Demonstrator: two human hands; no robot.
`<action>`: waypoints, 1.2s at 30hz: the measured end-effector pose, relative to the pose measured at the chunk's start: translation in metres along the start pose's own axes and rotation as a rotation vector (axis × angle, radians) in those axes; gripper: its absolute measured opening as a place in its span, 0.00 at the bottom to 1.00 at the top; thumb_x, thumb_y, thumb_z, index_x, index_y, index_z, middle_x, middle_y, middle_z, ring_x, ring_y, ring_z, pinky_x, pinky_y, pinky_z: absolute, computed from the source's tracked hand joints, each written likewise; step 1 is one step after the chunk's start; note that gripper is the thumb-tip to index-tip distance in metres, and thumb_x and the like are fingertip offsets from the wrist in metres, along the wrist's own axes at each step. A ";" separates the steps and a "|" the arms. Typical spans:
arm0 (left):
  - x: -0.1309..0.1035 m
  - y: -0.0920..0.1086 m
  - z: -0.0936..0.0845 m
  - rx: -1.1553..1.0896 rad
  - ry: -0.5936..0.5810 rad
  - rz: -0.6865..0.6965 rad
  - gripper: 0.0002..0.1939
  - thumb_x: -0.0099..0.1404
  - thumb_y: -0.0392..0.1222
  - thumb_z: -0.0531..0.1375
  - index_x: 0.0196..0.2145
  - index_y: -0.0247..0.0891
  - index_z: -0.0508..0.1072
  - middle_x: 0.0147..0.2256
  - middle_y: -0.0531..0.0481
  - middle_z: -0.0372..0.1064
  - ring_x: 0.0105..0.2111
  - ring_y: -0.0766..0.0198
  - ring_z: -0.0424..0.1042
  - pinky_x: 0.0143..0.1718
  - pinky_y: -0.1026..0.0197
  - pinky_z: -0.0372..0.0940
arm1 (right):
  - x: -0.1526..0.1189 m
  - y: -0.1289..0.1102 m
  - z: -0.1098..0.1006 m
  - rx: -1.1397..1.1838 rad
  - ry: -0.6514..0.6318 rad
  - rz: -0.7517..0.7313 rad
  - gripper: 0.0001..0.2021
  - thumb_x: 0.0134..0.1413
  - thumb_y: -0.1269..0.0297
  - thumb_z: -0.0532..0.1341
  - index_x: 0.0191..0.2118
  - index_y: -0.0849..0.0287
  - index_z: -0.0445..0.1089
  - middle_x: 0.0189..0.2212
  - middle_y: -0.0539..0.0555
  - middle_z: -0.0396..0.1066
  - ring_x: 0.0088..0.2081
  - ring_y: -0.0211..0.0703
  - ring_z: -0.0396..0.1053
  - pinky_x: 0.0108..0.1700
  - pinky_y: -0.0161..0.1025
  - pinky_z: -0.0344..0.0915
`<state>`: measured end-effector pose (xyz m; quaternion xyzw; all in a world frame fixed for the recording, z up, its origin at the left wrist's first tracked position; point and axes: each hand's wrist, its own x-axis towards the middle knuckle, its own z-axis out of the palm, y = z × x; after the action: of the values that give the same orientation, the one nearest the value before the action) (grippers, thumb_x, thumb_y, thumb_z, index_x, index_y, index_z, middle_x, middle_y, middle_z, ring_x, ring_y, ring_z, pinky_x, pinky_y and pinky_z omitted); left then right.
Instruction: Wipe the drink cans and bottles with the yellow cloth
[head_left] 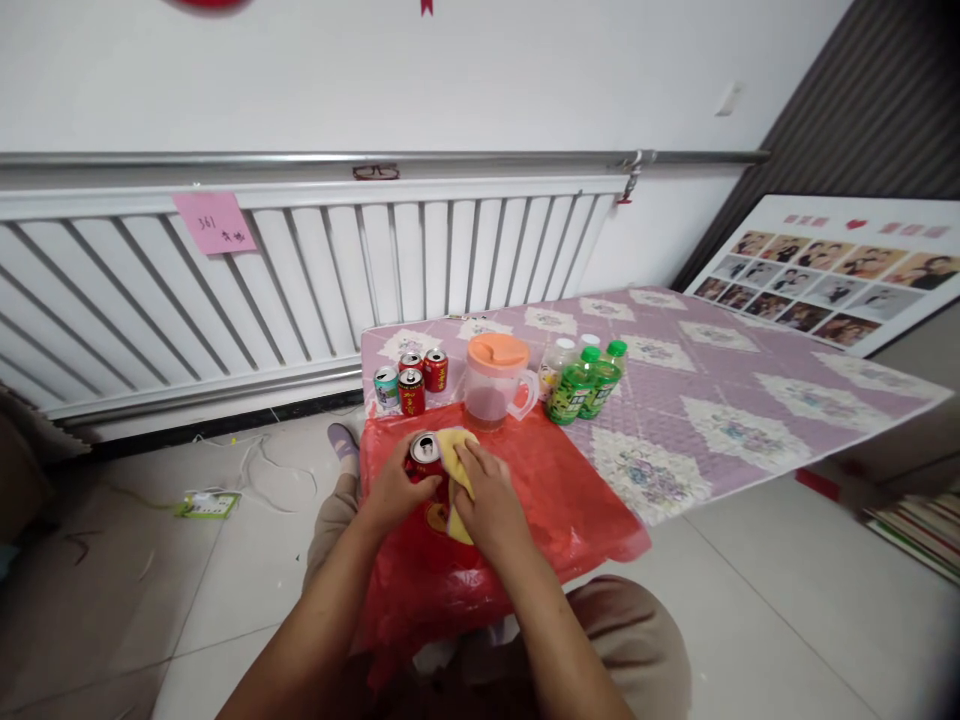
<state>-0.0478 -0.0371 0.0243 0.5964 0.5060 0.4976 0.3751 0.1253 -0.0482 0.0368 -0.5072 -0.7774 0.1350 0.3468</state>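
The left hand [388, 492] is closed around a red metal drinks can with a silver top [425, 450], its fingers and thumb curled about the sides. The right hand [491, 505] grips a folded yellow cloth [459, 447] and presses it to the can's right side. Both are above a glossy red plastic sheet [555, 490] that covers the table's near left corner and hangs over its near edge.

The step in hand looks like wiping the can's side. Wiping further round would call for a firm left hold, a turn of the can and a flat, even press of the cloth.

Towards the table's back left corner stand three red metal cans [412, 394] and a teal metal can [386, 388]. To their right, by the back edge of the sheet, is a clear plastic pitcher with an orange lid [491, 395]; beyond it, green-capped plastic bottles [571, 392] stand in front of white-capped ones [561, 358].

The fingers and cloth hide much of the held can, so its label can't be read, nor can I tell whether its base touches the sheet. The right fingertips are partly lost in the cloth, and the rear bottles are mostly covered by the front pair
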 end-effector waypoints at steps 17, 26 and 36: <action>0.007 0.023 -0.025 -0.345 -0.182 0.033 0.39 0.52 0.43 0.70 0.59 0.38 0.63 0.57 0.41 0.67 0.58 0.47 0.67 0.59 0.47 0.63 | -0.029 -0.009 0.013 1.575 -0.092 0.799 0.24 0.44 0.57 0.69 0.50 0.56 0.70 0.39 0.55 0.79 0.39 0.50 0.77 0.40 0.43 0.71; 0.001 0.022 -0.005 -0.344 -0.084 0.001 0.36 0.56 0.46 0.65 0.59 0.42 0.58 0.60 0.41 0.64 0.60 0.48 0.66 0.60 0.46 0.63 | -0.029 -0.008 0.019 1.483 0.012 0.765 0.29 0.45 0.57 0.68 0.55 0.54 0.66 0.44 0.55 0.79 0.40 0.52 0.77 0.40 0.44 0.71; -0.009 0.034 0.009 -0.151 0.182 -0.080 0.35 0.53 0.39 0.67 0.56 0.42 0.59 0.55 0.42 0.67 0.54 0.52 0.70 0.56 0.49 0.66 | -0.029 -0.015 0.017 1.313 0.092 0.723 0.26 0.48 0.60 0.65 0.55 0.53 0.67 0.40 0.51 0.79 0.37 0.48 0.76 0.41 0.44 0.71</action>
<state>-0.0309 -0.0520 0.0524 0.4983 0.5224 0.5709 0.3910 0.1106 -0.0782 0.0212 -0.4250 -0.3067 0.6552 0.5441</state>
